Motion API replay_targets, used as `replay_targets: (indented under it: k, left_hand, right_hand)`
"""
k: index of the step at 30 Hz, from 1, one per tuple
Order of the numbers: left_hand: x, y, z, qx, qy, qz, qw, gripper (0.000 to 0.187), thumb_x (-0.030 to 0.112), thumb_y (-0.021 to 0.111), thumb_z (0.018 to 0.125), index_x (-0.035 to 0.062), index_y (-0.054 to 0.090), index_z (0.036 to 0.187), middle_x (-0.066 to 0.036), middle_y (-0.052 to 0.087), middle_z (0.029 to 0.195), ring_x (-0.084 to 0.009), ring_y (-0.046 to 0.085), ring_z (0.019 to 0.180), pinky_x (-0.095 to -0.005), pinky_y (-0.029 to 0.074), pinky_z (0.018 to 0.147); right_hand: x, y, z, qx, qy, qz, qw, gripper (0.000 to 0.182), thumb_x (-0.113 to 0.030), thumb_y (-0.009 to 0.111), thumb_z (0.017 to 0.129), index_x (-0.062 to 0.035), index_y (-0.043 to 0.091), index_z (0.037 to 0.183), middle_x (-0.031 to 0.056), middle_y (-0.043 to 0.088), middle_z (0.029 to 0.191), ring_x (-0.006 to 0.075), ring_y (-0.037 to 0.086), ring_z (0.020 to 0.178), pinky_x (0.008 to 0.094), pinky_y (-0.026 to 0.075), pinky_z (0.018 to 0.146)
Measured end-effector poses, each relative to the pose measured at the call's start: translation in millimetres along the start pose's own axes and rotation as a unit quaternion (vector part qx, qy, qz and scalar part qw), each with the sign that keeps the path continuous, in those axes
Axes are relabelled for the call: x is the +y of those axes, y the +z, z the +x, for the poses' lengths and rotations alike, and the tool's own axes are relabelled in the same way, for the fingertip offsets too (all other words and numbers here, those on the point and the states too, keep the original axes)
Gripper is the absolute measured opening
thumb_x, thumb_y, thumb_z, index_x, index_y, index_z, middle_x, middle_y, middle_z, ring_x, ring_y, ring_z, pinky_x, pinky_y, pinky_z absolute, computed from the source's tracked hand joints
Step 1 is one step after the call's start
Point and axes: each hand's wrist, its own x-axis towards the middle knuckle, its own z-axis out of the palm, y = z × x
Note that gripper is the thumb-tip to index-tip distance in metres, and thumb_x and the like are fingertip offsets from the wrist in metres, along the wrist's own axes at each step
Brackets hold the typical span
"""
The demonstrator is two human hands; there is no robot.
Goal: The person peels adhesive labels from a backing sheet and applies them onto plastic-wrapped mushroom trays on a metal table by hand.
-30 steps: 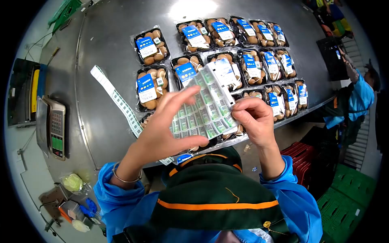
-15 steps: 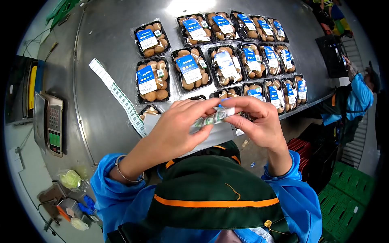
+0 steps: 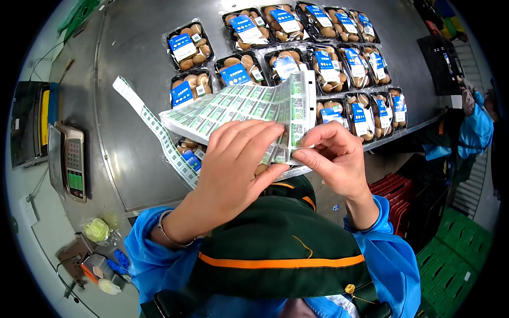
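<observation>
A sheet of green-and-white QR-code stickers (image 3: 233, 108) spreads out above the table, its far side curling up over the trays. My left hand (image 3: 241, 161) grips its near part, fingers lying on top and the thumb at the near edge. At the right edge of the sheet, my right hand (image 3: 334, 159) pinches with thumb and index finger; whether a single sticker is between them is too small to tell. Behind the sheet stand film-wrapped trays of brown mushrooms (image 3: 328, 69) with blue-and-white labels, some partly covered by it. A narrow strip of similar stickers (image 3: 151, 122) lies to the left.
The steel table (image 3: 132, 53) carries the trays in rows. A scale with a keypad (image 3: 74, 159) stands at the left. Green crates (image 3: 450, 254) and red crates (image 3: 395, 196) are at the lower right. Another person in a blue sleeve (image 3: 474, 130) is at the far right.
The sticker sheet, earlier bent and seen nearly edge-on between both hands, now lies opened out with its printed face showing. My right hand has moved slightly lower, to the sheet's right edge.
</observation>
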Motion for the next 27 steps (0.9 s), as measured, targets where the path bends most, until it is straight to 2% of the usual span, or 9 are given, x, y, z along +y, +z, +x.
replay_targets:
  k: [4, 8, 12, 15, 16, 18, 21, 24, 27]
  left_hand:
    - [0.4, 9.5, -1.8, -0.012, 0.032, 0.038, 0.999, 0.039, 0.016, 0.071, 0.073, 0.0056, 0.057, 0.108, -0.006, 0.062, 0.094, -0.0221, 0.058, 0.088, -0.0420, 0.038, 0.089]
    - [1.4, 18.0, -2.8, 0.006, 0.036, 0.037, 0.999, 0.030, 0.012, 0.069, 0.075, 0.0058, 0.060, 0.103, -0.005, 0.062, 0.085, -0.0194, 0.058, 0.078, -0.0412, 0.038, 0.089]
    - [2.4, 19.3, -1.3, 0.003, 0.024, 0.025, 0.999, 0.026, 0.011, 0.069, 0.075, 0.0072, 0.062, 0.100, -0.003, 0.060, 0.075, -0.0182, 0.057, 0.073, -0.0409, 0.038, 0.089]
    - [3.0, 17.4, -2.1, -0.036, -0.004, -0.003, 0.999, 0.026, 0.010, 0.069, 0.075, 0.0083, 0.062, 0.100, -0.003, 0.059, 0.071, -0.0179, 0.056, 0.072, -0.0409, 0.038, 0.089]
    - [2.6, 18.1, -2.6, -0.031, 0.002, 0.008, 0.999, 0.026, 0.010, 0.069, 0.075, 0.0084, 0.062, 0.099, -0.002, 0.059, 0.072, -0.0179, 0.056, 0.072, -0.0410, 0.038, 0.090]
    - [1.7, 20.7, -4.3, -0.024, 0.014, 0.030, 0.999, 0.025, 0.009, 0.069, 0.074, 0.0087, 0.062, 0.099, -0.002, 0.059, 0.074, -0.0179, 0.056, 0.072, -0.0412, 0.037, 0.090]
    - [4.2, 21.1, -3.0, -0.004, 0.051, 0.082, 0.995, 0.027, 0.010, 0.070, 0.073, 0.0093, 0.062, 0.099, -0.001, 0.060, 0.077, -0.0176, 0.056, 0.074, -0.0418, 0.037, 0.091]
    - [4.8, 20.9, -0.6, 0.016, 0.053, 0.075, 0.996, 0.029, 0.010, 0.072, 0.071, 0.0098, 0.062, 0.098, -0.001, 0.060, 0.080, -0.0171, 0.056, 0.075, -0.0423, 0.037, 0.091]
    - [5.2, 18.8, 2.9, 0.024, 0.009, 0.031, 0.999, 0.033, 0.010, 0.074, 0.068, 0.0098, 0.062, 0.099, -0.001, 0.059, 0.079, -0.0172, 0.056, 0.076, -0.0425, 0.036, 0.093]
  right_hand:
    - [-4.1, -4.3, -0.6, 0.021, 0.043, 0.008, 0.999, 0.025, 0.002, 0.061, 0.082, 0.0017, 0.058, 0.106, 0.0064, 0.065, 0.090, 0.0056, 0.059, 0.075, 0.0186, 0.047, 0.065]
    - [-2.8, -5.5, -4.9, 0.049, -0.030, -0.145, 0.988, 0.015, -0.003, 0.063, 0.081, 0.0030, 0.062, 0.095, 0.0066, 0.066, 0.084, 0.0062, 0.059, 0.065, 0.0190, 0.046, 0.057]
    - [-3.3, -8.8, -8.9, 0.060, 0.006, -0.191, 0.980, 0.010, -0.006, 0.062, 0.083, 0.0016, 0.062, 0.090, 0.0091, 0.065, 0.078, 0.0081, 0.058, 0.061, 0.0217, 0.045, 0.054]
    - [-1.0, -17.5, -7.2, 0.024, -0.039, -0.269, 0.962, 0.009, -0.005, 0.062, 0.082, 0.0007, 0.063, 0.088, 0.0091, 0.061, 0.072, 0.0131, 0.056, 0.059, 0.0237, 0.043, 0.053]
    - [-3.1, -23.5, -3.0, -0.004, -0.089, -0.315, 0.945, 0.009, -0.007, 0.064, 0.080, -0.0012, 0.063, 0.087, 0.0085, 0.056, 0.070, 0.0195, 0.054, 0.062, 0.0284, 0.043, 0.058]
    - [-10.2, -27.5, 6.4, -0.030, -0.158, -0.368, 0.916, 0.010, -0.009, 0.065, 0.079, -0.0025, 0.063, 0.087, 0.0083, 0.055, 0.071, 0.0210, 0.053, 0.066, 0.0301, 0.043, 0.062]
    - [-12.4, -33.6, 11.1, -0.068, -0.174, -0.384, 0.904, 0.014, -0.012, 0.068, 0.076, -0.0041, 0.064, 0.087, 0.0083, 0.057, 0.076, 0.0228, 0.054, 0.073, 0.0328, 0.043, 0.067]
    - [-9.0, -31.8, 7.5, -0.079, -0.105, -0.297, 0.946, 0.012, -0.007, 0.068, 0.074, -0.0033, 0.064, 0.086, 0.0085, 0.060, 0.078, 0.0226, 0.057, 0.074, 0.0317, 0.045, 0.066]
    - [-8.3, -27.5, 2.4, -0.052, -0.101, -0.245, 0.963, 0.010, -0.002, 0.065, 0.075, -0.0023, 0.064, 0.084, 0.0088, 0.061, 0.078, 0.0206, 0.059, 0.073, 0.0296, 0.047, 0.065]
